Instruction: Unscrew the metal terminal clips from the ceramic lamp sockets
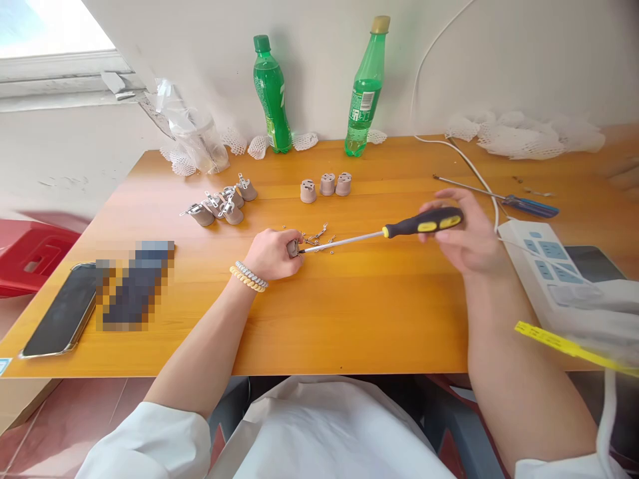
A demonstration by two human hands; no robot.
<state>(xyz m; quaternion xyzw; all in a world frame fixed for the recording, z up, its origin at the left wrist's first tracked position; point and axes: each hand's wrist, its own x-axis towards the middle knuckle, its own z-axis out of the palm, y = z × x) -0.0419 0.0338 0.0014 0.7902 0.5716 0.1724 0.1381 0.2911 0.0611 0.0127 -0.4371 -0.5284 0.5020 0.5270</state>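
Gripping a small grey lamp socket (293, 248) against the wooden table (349, 313), the left hand (273, 254) has its fingers closed round the part near the middle of the tabletop. The right hand (462, 233) is clamped on the black-and-yellow handle of a screwdriver (379, 233), whose long axis runs almost level from right to left, sloping slightly nearer toward the tip; the tip meets the socket at the left hand's fingertips. So the socket lies left of the right hand's grip, straight along the shaft, and the left hand is far nearer to it.

Just beyond the tip lies a scatter of small metal contacts and screws (319, 236). Farther off stand three bare sockets (325, 184), and to the far left a cluster of sockets fitted with metal brackets (222, 204). A second screwdriver with a blue handle (529, 206) lies to the far right, next to a white power strip (542, 263). Two green bottles (272, 93) stand against the wall, and a phone (60, 309) rests near the left edge. Nothing lies between shaft and socket.
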